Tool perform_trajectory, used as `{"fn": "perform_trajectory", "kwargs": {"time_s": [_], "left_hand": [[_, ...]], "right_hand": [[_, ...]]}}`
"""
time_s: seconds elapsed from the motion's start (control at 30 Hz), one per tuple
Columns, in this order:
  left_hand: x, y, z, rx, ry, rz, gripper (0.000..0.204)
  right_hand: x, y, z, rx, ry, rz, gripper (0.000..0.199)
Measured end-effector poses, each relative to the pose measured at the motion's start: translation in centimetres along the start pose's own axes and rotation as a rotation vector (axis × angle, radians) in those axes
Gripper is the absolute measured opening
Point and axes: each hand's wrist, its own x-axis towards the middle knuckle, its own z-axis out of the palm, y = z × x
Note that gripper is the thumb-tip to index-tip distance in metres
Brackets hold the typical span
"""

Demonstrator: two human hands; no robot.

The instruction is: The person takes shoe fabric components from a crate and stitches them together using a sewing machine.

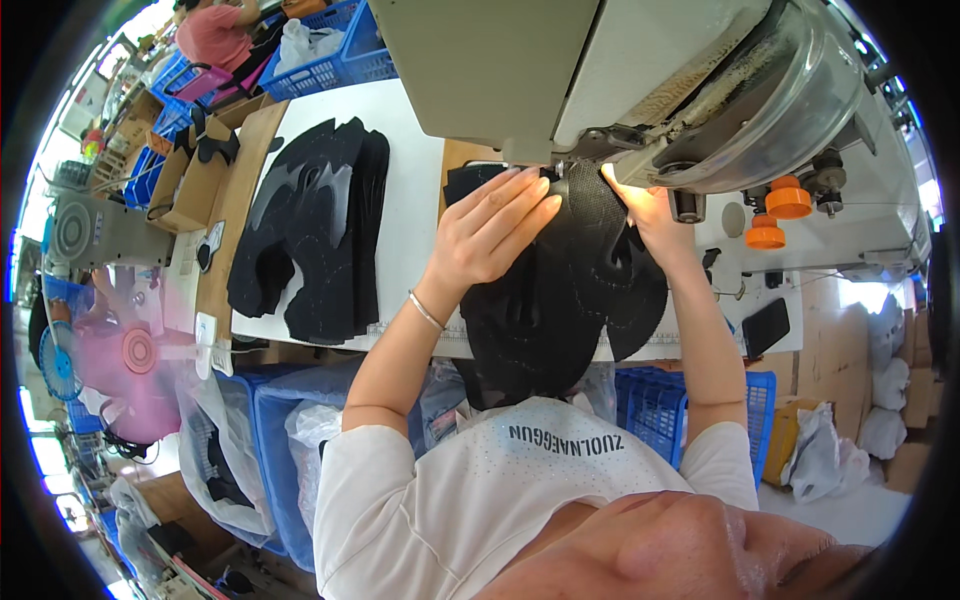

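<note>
Under the head of a sewing machine [490, 70] lies a black mesh shoe upper [600, 215], its lower part hanging over the table's front edge toward my body. My left hand [490, 230] lies flat on the black material left of the needle area, fingers stretched out side by side. On the other side, my right hand [652, 215] rests along the upper's right edge with a finger extended under the machine's lamp; the machine head hides part of this hand. A stack of black shoe uppers [320, 230] with dashed marking lines lies on the table to the left.
Orange tension knobs [788, 198] stick out at the machine's right. A dark phone [766, 327] lies on the table's right. Blue crates [650, 405] and plastic-lined bins [285, 400] stand below. At left are a pink fan [135, 350] and a cardboard box [190, 195]; another person [215, 40] sits far left.
</note>
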Motion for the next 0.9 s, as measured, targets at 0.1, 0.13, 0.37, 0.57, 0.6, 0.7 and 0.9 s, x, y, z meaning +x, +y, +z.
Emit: {"fn": "perform_trajectory", "kwargs": {"time_s": [0.1,0.13,0.37,0.57,0.6,0.7,0.9], "left_hand": [[0.2,0.4,-0.8,-0.053,-0.049,-0.093,0.025],[0.5,0.9,-1.1,-0.101,-0.093,-0.175,0.026],[2.4,5.9,-2.1,0.147,-0.371,-0.249,0.039],[2.3,6.3,-1.4,0.322,-0.425,-0.221,0.053],[2.4,6.2,-1.4,0.339,-0.427,-0.213,0.052],[2.5,6.0,-1.2,0.338,-0.405,-0.216,0.05],[2.6,5.5,-1.1,0.279,-0.406,-0.25,0.045]], "right_hand": [[0.9,-0.8,-0.3,-0.019,-0.094,-0.046,0.017],[1.3,-0.2,-0.5,-0.044,-0.089,-0.063,0.016],[1.2,-2.1,-1.0,-0.121,-0.06,-0.093,0.013],[1.4,0.2,-0.5,0.007,-0.031,-0.095,0.015],[1.5,0.2,-0.5,0.01,-0.034,-0.095,0.015],[1.8,0.5,-0.6,0.005,-0.071,-0.094,0.017],[1.7,1.8,-0.1,0.023,-0.03,-0.031,0.022]]}}
